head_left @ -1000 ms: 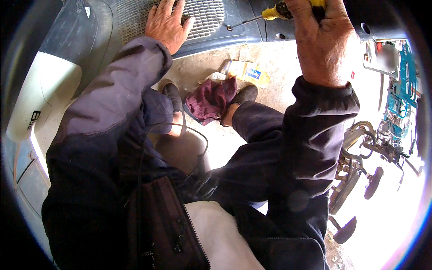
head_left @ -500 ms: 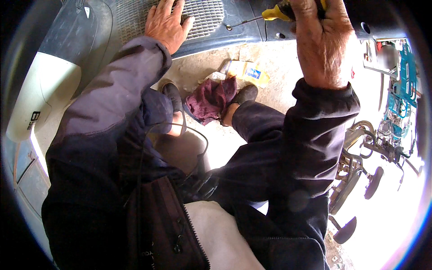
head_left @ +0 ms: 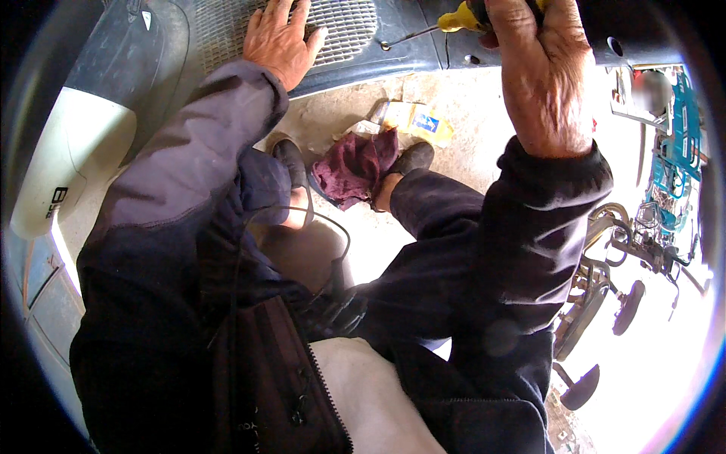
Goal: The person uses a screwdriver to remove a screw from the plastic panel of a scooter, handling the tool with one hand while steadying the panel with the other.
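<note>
My right hand (head_left: 546,83) is closed around a yellow-and-black screwdriver (head_left: 457,18) at the top right. Its thin shaft reaches left to a small round hole or fastener (head_left: 385,45) in the dark plastic panel (head_left: 416,53); whether the tip is seated inside is too small to tell. My left hand (head_left: 281,45) lies flat, fingers apart, on a silvery mesh grille (head_left: 336,34) set in the panel, left of the screwdriver. Another small hole (head_left: 471,59) shows in the panel below the handle.
A maroon cloth (head_left: 348,170) and a yellow package (head_left: 420,121) lie on the concrete floor (head_left: 325,113) between my shoes. Bicycles or scooters (head_left: 669,170), one teal, stand at the right. A white rounded body part (head_left: 72,151) of the vehicle is at the left.
My right hand and cuff have shifted slightly down and right, the wrist turning a little on the screwdriver. My left hand has stayed in place on the grille.
</note>
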Tool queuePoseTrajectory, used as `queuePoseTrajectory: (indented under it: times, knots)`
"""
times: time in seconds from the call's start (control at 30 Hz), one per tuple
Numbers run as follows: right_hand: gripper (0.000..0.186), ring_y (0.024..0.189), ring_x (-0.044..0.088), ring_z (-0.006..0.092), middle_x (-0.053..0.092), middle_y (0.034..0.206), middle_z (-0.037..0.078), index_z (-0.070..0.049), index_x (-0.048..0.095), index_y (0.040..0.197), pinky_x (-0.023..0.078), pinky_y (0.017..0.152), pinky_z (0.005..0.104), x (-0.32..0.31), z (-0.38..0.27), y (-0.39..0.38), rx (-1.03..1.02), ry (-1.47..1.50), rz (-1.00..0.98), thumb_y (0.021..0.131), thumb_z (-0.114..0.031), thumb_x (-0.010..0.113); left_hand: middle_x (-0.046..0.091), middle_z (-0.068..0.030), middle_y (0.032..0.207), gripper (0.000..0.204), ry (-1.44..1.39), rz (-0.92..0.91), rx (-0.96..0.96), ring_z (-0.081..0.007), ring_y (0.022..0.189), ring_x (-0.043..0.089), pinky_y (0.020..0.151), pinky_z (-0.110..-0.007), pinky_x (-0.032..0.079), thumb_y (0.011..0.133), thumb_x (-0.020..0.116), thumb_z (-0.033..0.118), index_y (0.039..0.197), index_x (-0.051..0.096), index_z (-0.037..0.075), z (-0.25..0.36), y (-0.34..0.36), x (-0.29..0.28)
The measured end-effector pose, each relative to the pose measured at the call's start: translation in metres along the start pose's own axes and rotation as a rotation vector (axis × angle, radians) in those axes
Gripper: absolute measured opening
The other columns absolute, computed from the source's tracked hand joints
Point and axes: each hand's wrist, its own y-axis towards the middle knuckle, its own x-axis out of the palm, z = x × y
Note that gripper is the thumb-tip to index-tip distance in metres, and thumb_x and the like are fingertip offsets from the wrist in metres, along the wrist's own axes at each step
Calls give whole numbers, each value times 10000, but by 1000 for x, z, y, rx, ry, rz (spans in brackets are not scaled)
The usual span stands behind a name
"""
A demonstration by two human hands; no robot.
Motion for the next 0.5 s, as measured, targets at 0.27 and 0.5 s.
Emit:
queuePoseTrajectory:
  times: [0.27, 0.5]
  knots:
    - [249, 701, 558, 106, 588, 771, 56, 32, 582, 1095, 462, 635, 255, -11, -14, -1, 70, -130, -56, 971, -167, 665, 437, -220, 1487, 596, 19, 13, 16, -391, 1393, 402, 1153, -537, 314, 932, 638, 357, 1384, 508, -9, -1, 0, 1]
    - [244, 710, 552, 99, 597, 775, 34, 53, 603, 1046, 476, 656, 253, -7, -21, 14, 363, 357, -53, 1002, -185, 630, 423, -222, 1502, 604, 10, -46, -20, -390, 1408, 382, 1166, -530, 298, 935, 632, 362, 1393, 505, -11, -2, -1, -1]
